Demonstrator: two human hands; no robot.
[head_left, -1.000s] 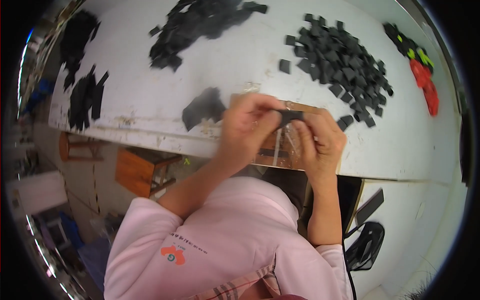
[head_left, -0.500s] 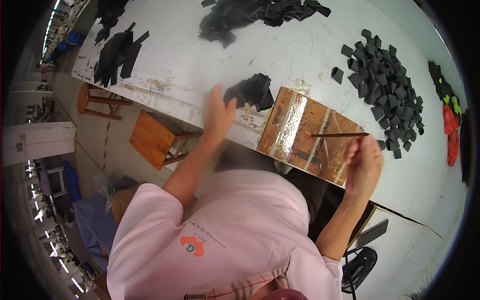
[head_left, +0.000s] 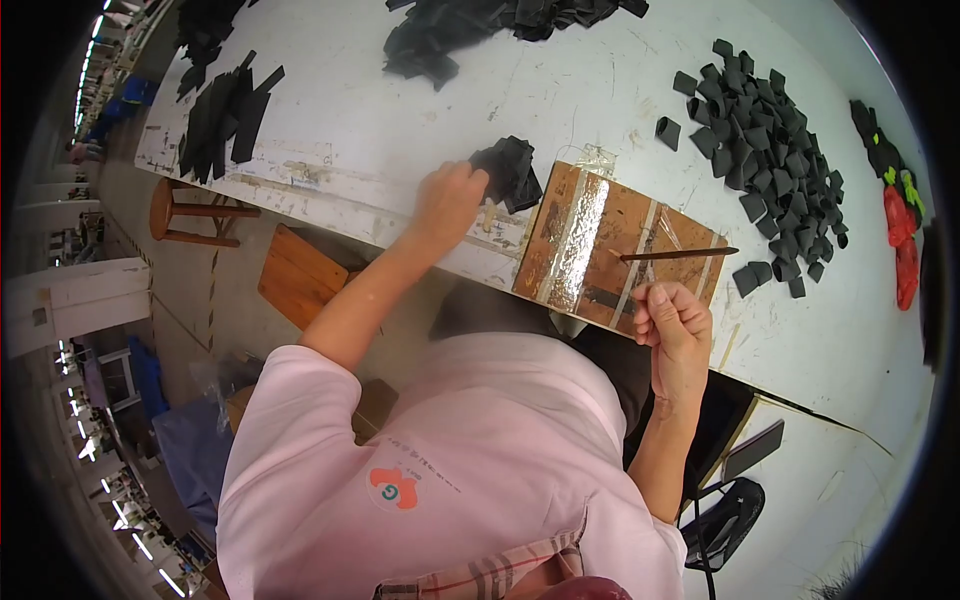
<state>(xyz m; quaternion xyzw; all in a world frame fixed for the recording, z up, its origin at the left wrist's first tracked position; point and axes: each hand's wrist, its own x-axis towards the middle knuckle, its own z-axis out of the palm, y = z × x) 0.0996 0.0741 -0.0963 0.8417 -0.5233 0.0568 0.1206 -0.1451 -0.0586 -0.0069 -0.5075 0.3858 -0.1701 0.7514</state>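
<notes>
My left hand (head_left: 450, 205) reaches over the table's near edge to a small heap of flat black strips (head_left: 508, 175). Its fingers are curled in at the heap's left side; the fingertips are partly hidden, so what they grip does not show. My right hand (head_left: 675, 325) hovers over the lower right part of a brown taped board (head_left: 600, 245), thumb and fingers drawn together with nothing visible in them. Just above that hand, a thin dark stick (head_left: 680, 255) lies across the board, its right end reaching past the board's edge.
Many short folded black loops (head_left: 770, 160) are piled to the right of the board. More black strips lie in a heap (head_left: 430, 45) at the far side and in a bundle (head_left: 225, 120) at far left. Wooden stools (head_left: 300, 275) stand beside the table's left edge.
My left hand has gone from spread fingers beside the heap to curled fingers against it. My right hand has left the stick's right end and moved toward me and leftward.
</notes>
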